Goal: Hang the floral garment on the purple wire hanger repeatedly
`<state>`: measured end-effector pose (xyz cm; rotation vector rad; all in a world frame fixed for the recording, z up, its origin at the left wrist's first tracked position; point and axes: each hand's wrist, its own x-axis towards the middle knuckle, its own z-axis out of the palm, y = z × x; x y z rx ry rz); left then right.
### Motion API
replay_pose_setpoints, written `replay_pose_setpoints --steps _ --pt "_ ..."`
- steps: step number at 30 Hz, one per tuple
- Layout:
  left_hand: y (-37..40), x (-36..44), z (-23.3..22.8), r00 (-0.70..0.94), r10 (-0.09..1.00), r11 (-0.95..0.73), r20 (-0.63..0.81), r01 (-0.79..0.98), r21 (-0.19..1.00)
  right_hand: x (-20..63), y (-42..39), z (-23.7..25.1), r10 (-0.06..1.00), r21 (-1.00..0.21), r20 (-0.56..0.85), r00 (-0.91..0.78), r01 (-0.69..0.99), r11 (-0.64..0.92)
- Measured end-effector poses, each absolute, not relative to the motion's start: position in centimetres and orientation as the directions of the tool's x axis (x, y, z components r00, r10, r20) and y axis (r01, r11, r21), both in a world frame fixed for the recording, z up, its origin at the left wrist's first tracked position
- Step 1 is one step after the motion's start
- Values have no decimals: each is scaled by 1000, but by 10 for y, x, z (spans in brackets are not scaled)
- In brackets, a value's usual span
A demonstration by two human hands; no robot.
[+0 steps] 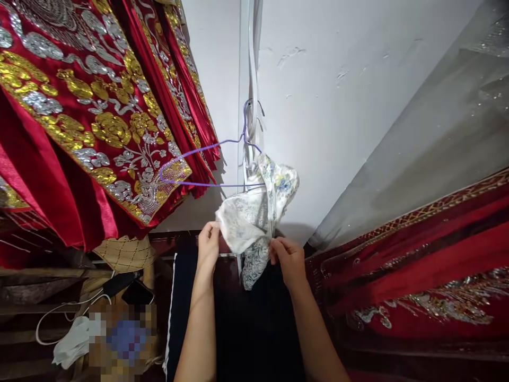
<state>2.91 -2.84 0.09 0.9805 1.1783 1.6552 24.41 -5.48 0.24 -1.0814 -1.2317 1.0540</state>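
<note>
Wall: one, pale, with scuffed patches [338, 116]. Red garments [79, 106] hang at left, at least two, with gold and silver sequin work; they overlap, so an exact count cannot be given. Translucent cover [397, 175]: one seen at right. Red cloth [429, 244] with gold and silver ornament shows there; whether it lies inside the cover or behind it cannot be determined.

Slatted wooden frame [47, 273]: one, lower left, bearing the small items listed last. Patterned garment [246, 217]: one, white with grey, blue and yellow marking, bunched at centre in front of the wall, set over the right side of the hanger. Purple hanger [199, 150]: one, its hook up beside a white strip [252, 48]; its left side is bare.

Hands: two. The left hand [208, 245] has thumb and fingers pinched on the garment's left edge. The right hand [288, 260] is likewise narrow, fingertips pinching its lower right edge.

Small items: one white crumpled piece [75, 339], one black flat device [137, 293], and white cable [59, 306], looped beside them; number of cables unclear.
</note>
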Motion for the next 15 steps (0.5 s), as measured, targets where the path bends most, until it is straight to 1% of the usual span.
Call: replay_pose_setpoints --steps 1,3,5,6,7,9,11,13,14,15 --pt "-31 30 2 -343 929 -219 137 -213 952 244 -56 1 985 -985 170 13 34 170" --pt "-39 38 10 -358 919 -280 163 -305 910 241 -57 0 984 -976 180 4 128 178" --pt "-49 51 24 -314 926 -325 211 -374 869 235 -57 2 973 -960 228 25 173 220" --pt "-55 58 32 -272 928 -342 254 -357 869 230 -56 5 967 -953 253 -2 170 250" --pt "-60 64 40 -214 928 -359 304 -301 884 226 -55 9 960 -949 272 -64 148 279" --pt "-69 73 56 -91 916 -401 392 -124 908 216 -54 19 925 -950 288 -249 51 309" --pt "-73 72 67 -48 895 -440 443 62 896 209 -53 32 884 -961 266 -385 -35 274" --pt "-71 63 71 -53 878 -461 477 177 869 209 -51 44 867 -977 204 -455 -45 207" --pt "-68 57 70 -30 882 -456 470 197 868 210 -50 50 857 -982 173 -485 -20 187" --pt "-64 51 67 28 894 -443 447 198 874 214 -47 57 846 -982 157 -509 11 189"
